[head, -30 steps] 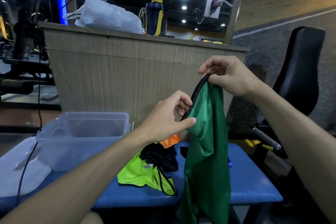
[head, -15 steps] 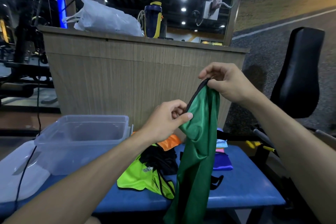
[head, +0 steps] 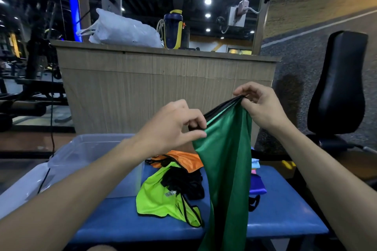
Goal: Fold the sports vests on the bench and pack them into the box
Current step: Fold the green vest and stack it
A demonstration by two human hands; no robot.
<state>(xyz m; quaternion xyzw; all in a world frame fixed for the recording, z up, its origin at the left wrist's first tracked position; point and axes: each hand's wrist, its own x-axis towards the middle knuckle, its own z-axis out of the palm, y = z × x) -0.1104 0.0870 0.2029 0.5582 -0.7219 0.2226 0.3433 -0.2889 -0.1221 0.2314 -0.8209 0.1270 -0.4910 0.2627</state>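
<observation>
Head view shows us holding the green vest (head: 224, 169) up in the air over the near edge of the blue table (head: 285, 214). Compared with a second ago, our two hands sit closer to one level and further apart along the black-trimmed top edge, so that edge now runs as a shallower slope from lower left to upper right instead of climbing steeply. We read this as the vest being opened out and squared up before the first fold; no fold is made yet.

Our left hand (head: 173, 126) pinches the trim at the lower end between thumb and fingertips, and our right hand (head: 263, 108) pinches the higher end, fingers curled round the edge. From there the cloth hangs straight down, its long axis roughly vertical, the bottom dropping past the table's front and out of frame.

Behind it on the table lie the other vests in a loose heap: a neon yellow vest (head: 161, 199), a black vest (head: 183, 183), an orange vest (head: 183, 161), and blue and pink cloth partly hidden at the right. Our clear plastic box (head: 85, 149) stands to the left on the table, and we can see no vest in it.
</observation>
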